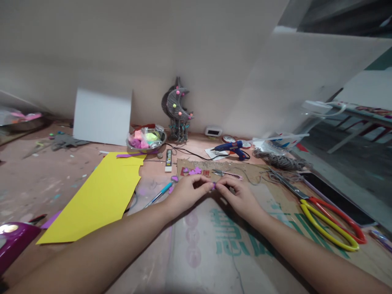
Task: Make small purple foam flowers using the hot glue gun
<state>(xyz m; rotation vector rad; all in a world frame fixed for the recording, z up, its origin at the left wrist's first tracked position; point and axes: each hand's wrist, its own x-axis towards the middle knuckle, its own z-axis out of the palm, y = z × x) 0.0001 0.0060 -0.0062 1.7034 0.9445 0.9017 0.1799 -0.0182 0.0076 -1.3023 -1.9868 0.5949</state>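
Observation:
My left hand and my right hand meet over a sheet of brown cardboard printed in green. Both pinch a tiny purple piece between their fingertips. Just beyond the fingers lie small purple foam hearts and a small pair of scissors with purple handles. A blue pen lies to the left of my left hand.
A yellow sheet lies at left. Large scissors with yellow and red handles and a dark tablet lie at right. Behind are a blue glue gun, twine, a metal bowl of coloured bits, a crescent-moon ornament and a white board.

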